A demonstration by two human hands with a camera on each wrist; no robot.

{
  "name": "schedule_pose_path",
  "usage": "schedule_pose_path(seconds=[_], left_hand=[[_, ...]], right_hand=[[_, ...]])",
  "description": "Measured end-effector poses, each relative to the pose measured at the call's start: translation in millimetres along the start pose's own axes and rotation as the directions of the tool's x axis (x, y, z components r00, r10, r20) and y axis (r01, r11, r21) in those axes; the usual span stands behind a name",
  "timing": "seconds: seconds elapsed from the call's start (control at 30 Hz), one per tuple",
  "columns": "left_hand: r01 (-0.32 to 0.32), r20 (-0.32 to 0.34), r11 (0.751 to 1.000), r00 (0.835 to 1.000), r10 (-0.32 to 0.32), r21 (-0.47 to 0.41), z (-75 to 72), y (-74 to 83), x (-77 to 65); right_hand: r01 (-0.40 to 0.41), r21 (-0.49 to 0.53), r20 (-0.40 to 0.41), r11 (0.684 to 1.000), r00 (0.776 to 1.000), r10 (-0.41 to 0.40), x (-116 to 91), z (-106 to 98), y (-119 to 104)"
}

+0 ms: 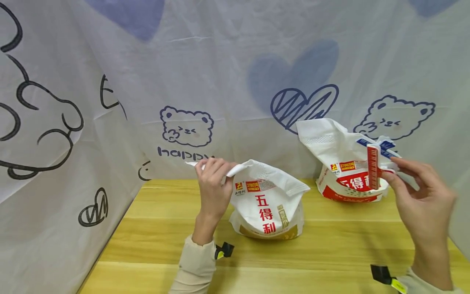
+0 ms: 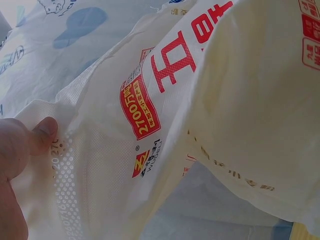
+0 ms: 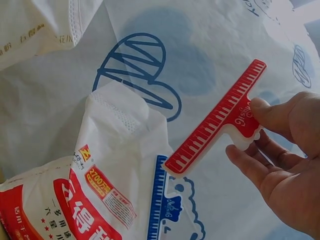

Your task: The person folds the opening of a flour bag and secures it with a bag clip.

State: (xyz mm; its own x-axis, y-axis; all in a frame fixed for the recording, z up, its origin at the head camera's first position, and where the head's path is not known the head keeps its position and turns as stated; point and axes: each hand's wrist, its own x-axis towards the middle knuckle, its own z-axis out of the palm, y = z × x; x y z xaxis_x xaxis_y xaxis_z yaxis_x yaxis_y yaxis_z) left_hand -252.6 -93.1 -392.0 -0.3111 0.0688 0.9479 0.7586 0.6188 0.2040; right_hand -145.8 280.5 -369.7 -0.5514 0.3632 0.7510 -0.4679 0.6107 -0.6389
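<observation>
My left hand [image 1: 216, 179] grips the top edge of a white flour bag [image 1: 271, 204] with red lettering and a gold-brown base band. In the left wrist view the thumb presses on the bag's dotted seam [image 2: 66, 195]. My right hand [image 1: 422, 196] pinches a red clip [image 1: 373, 167] with a piano-key pattern by its handle, raised in front of a second flour bag [image 1: 354, 179]. That bag has a red base band, and a matching blue clip [image 3: 161, 200] sits at its top side. The red clip holds nothing in its jaws.
Both bags stand on a yellow wood-grain table [image 1: 165, 228], the red-banded one farther back and to the right. A pale cloth [image 1: 227, 81] printed with hearts and bears hangs behind the table and along its left side.
</observation>
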Motion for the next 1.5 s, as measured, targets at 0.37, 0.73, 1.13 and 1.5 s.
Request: schedule_pose_path(seconds=[0.37, 0.73, 1.13, 1.5], left_hand=[[-0.001, -0.005, 1.0, 1.0, 0.001, 0.005, 1.6, 0.4, -0.8], [0.001, -0.005, 1.0, 1.0, -0.001, 0.007, 0.4, 1.3, 1.2], [0.004, -0.001, 1.0, 1.0, -0.004, 0.007, -0.2, 1.1, 0.7], [0.002, -0.001, 1.0, 1.0, -0.002, 0.005, 0.2, 0.9, 1.5]], right_hand=[[0.021, 0.068, 0.028, 0.998, 0.999, -0.023, -2.5, 9.1, -1.8], [0.067, 0.166, 0.023, 0.984, 0.997, -0.072, -3.3, 19.0, -5.2], [0.083, 0.167, 0.05, 0.983, 0.994, -0.092, -5.9, 29.4, -8.1], [0.084, 0.163, 0.077, 0.983, 0.992, -0.097, -7.2, 37.9, -4.6]])
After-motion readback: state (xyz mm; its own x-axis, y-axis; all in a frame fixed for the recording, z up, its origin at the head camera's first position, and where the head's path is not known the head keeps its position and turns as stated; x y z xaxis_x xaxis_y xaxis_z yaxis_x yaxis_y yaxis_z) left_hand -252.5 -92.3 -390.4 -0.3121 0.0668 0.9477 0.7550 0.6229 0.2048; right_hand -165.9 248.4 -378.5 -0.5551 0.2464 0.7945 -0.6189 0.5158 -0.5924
